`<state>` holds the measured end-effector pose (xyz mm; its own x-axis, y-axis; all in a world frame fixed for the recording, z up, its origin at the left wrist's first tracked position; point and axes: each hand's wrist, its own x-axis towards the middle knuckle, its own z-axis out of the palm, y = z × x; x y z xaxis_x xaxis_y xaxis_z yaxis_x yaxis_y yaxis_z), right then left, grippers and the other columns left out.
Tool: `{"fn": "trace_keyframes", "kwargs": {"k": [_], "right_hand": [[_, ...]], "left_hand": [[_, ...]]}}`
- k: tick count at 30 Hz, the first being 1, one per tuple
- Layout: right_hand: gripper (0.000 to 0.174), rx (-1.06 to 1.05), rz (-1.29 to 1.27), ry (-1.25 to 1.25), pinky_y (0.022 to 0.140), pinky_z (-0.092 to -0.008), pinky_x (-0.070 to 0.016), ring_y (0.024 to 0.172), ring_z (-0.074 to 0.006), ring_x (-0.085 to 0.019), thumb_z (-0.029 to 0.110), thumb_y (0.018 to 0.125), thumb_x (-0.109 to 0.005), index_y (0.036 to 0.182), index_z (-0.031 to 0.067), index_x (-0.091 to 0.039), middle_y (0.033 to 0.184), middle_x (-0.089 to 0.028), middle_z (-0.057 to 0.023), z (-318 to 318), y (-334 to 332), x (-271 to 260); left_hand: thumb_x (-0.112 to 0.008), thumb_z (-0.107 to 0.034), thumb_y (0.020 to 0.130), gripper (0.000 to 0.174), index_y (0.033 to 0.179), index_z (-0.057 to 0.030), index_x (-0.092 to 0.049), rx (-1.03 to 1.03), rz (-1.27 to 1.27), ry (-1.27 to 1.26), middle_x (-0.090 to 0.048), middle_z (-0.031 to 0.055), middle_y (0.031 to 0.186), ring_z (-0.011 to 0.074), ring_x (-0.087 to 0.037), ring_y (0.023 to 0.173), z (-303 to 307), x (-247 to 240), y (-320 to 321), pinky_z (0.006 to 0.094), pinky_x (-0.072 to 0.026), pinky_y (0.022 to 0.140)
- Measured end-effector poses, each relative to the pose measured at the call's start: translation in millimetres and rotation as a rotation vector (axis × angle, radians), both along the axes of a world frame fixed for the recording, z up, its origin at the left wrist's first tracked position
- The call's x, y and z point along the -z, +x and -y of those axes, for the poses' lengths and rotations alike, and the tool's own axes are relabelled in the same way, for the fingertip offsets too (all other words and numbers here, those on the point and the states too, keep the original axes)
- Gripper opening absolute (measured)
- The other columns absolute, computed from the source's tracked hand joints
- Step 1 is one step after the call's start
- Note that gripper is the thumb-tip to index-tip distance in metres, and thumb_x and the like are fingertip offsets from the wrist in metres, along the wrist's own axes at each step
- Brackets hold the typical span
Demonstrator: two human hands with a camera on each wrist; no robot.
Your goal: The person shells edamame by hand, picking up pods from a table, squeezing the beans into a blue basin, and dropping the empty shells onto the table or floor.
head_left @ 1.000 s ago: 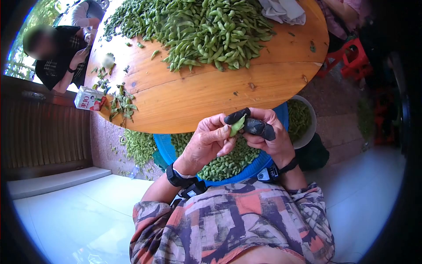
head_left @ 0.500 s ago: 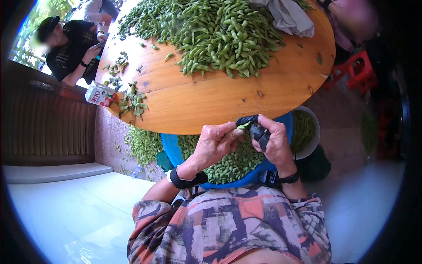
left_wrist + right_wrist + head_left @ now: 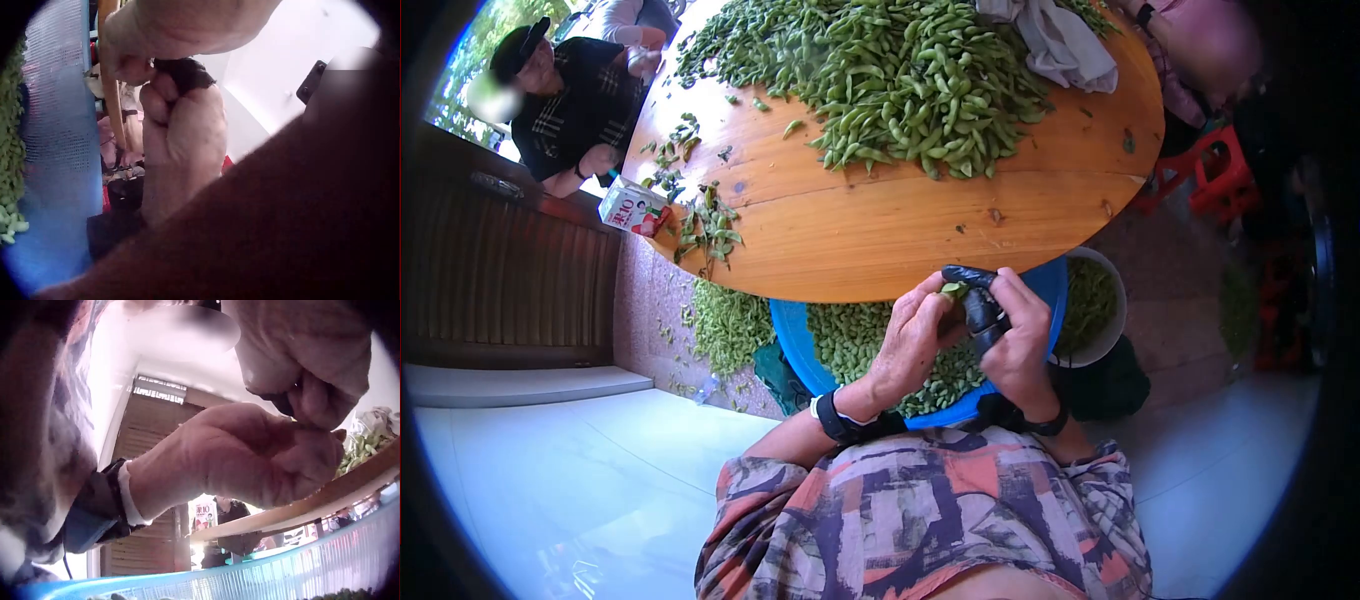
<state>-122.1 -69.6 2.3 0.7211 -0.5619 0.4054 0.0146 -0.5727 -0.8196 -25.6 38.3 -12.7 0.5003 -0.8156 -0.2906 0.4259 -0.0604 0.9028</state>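
Note:
Over the blue basket (image 3: 790,345), my two hands meet at a small green soybean pod (image 3: 952,289). My left hand (image 3: 908,345) pinches the pod's near end with bare thumb and fingers. The right hand (image 3: 1022,340), with black covers (image 3: 982,312) on its thumb and a finger, grips the other side. Only a short green piece shows between them. Loose shelled beans (image 3: 850,345) fill the basket below. In the right wrist view the left hand (image 3: 250,453) reaches across to the right hand (image 3: 306,356), and the pod is hidden there.
A wooden table (image 3: 830,240) in front bears a large heap of pods (image 3: 920,95), a grey cloth (image 3: 1065,45) and a drink carton (image 3: 632,208). Right of the basket stands a pale bowl (image 3: 1118,310). Pods (image 3: 725,325) lie on the floor. A person (image 3: 565,110) sits at left.
My hands have drawn closer around the pod, and less of it shows. The left hand has turned more upright. The head view has shifted slightly.

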Motion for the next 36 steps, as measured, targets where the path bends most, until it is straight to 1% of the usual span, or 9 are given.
{"fn": "trace_keyframes", "kwargs": {"k": [5, 13, 16, 19, 22, 23, 27, 31, 36], "right_hand": [[0.022, -0.119, -0.133, 0.255, 0.063, -0.0332, -0.0449, 0.070, -0.0304, -0.057, -0.006, 0.074, -0.055, 0.094, -0.0024, -0.062, 0.080, -0.054, -0.0141, 9.5, -12.4, -0.6], [0.014, -0.121, -0.136, 0.371, 0.062, -0.0293, -0.0426, 0.070, -0.0222, -0.055, -0.002, 0.071, -0.059, 0.085, -0.0031, -0.057, 0.075, -0.050, -0.0106, 17.2, -27.6, 2.7], [0.015, 0.005, -0.038, 0.599, 0.050, -0.0236, -0.0402, 0.055, -0.0099, -0.049, 0.015, 0.091, -0.050, 0.082, 0.0040, -0.056, 0.067, -0.048, -0.0023, 32.1, -53.0, -0.3], [0.020, 0.317, -0.009, 0.419, 0.050, -0.0226, -0.0415, 0.054, -0.0080, -0.050, 0.018, 0.094, -0.045, 0.089, 0.0041, -0.059, 0.069, -0.052, -0.0020, 62.5, -93.1, 8.7], [0.020, 0.490, -0.274, -0.155, 0.062, -0.0312, -0.0479, 0.063, -0.0188, -0.056, 0.001, 0.081, -0.049, 0.097, -0.0051, -0.057, 0.071, -0.054, -0.0120, 112.1, -128.8, 31.1], [0.037, 0.527, -0.369, 0.039, 0.072, -0.0357, -0.0486, 0.073, -0.0305, -0.062, -0.007, 0.069, -0.047, 0.104, -0.0075, -0.057, 0.076, -0.057, -0.0209, 119.9, -140.6, 39.0], [0.052, 0.651, -0.612, 0.006, 0.074, -0.0388, -0.0488, 0.086, -0.0410, -0.064, -0.009, 0.066, -0.045, 0.116, -0.0031, -0.059, 0.088, -0.063, -0.0280, 122.1, -148.2, 46.5], [0.051, 0.654, -0.651, -0.056, 0.074, -0.0393, -0.0488, 0.086, -0.0419, -0.064, -0.009, 0.067, -0.044, 0.115, -0.0026, -0.059, 0.086, -0.063, -0.0271, 111.2, -127.3, 36.2], [0.035, 0.486, -0.396, -0.008, 0.066, -0.0340, -0.0467, 0.070, -0.0235, -0.060, -0.008, 0.075, -0.050, 0.108, -0.0016, -0.062, 0.077, -0.061, -0.0193, 95.0, -96.6, 12.0]], "left_hand": [[-0.036, -0.010, 0.091, 0.033, 0.115, 0.0004, -0.057, 0.099, -0.042, -0.027, -0.051, -0.0021, 0.072, 0.0048, -0.044, 0.062, -3.9, 11.2, 2.3, 0.0184, -0.0385, 0.057], [-0.042, -0.014, 0.096, 0.028, 0.114, 0.0004, -0.057, 0.225, -0.196, -0.072, -0.050, -0.0015, 0.073, 0.0064, -0.044, 0.063, -10.0, 7.5, -1.6, 0.0198, -0.0379, 0.058], [-0.051, -0.014, 0.097, 0.021, 0.109, -0.0007, -0.061, 0.341, -0.125, -0.012, -0.059, 0.0043, 0.080, 0.0134, -0.055, 0.071, -15.7, 9.0, 2.6, 0.0237, -0.0464, 0.067], [-0.061, 0.000, 0.087, 0.018, 0.103, -0.0020, -0.067, 0.833, 0.664, -0.184, -0.068, 0.0121, 0.102, 0.0263, -0.064, 0.101, -19.6, -4.7, 33.1, 0.0347, -0.0499, 0.088], [-0.062, 0.000, 0.085, 0.021, 0.106, -0.0032, -0.067, 0.690, 0.826, 0.031, -0.069, 0.0108, 0.098, 0.0228, -0.066, 0.095, -16.6, -44.1, 77.1, 0.0323, -0.0514, 0.086], [-0.062, -0.001, 0.086, 0.021, 0.105, -0.0039, -0.068, 0.513, 0.899, 0.124, -0.069, 0.0105, 0.098, 0.0210, -0.066, 0.092, -10.9, -45.9, 94.1, 0.0313, -0.0516, 0.083], [-0.061, -0.004, 0.085, 0.018, 0.101, -0.0042, -0.070, 0.001, 1.378, 0.314, -0.069, 0.0093, 0.091, 0.0168, -0.064, 0.081, 29.6, -47.7, 174.3, 0.0299, -0.0506, 0.073], [-0.065, -0.009, 0.083, 0.018, 0.101, -0.0036, -0.069, -0.002, 1.557, 0.337, -0.065, 0.0080, 0.087, 0.0167, -0.061, 0.074, 56.7, -37.2, 213.6, 0.0318, -0.0496, 0.070], [-0.065, -0.012, 0.082, 0.016, 0.096, -0.0041, -0.066, -0.013, 1.491, 0.315, -0.064, 0.0071, 0.085, 0.0170, -0.060, 0.069, 56.1, -36.0, 205.7, 0.0325, -0.0494, 0.068]]}}
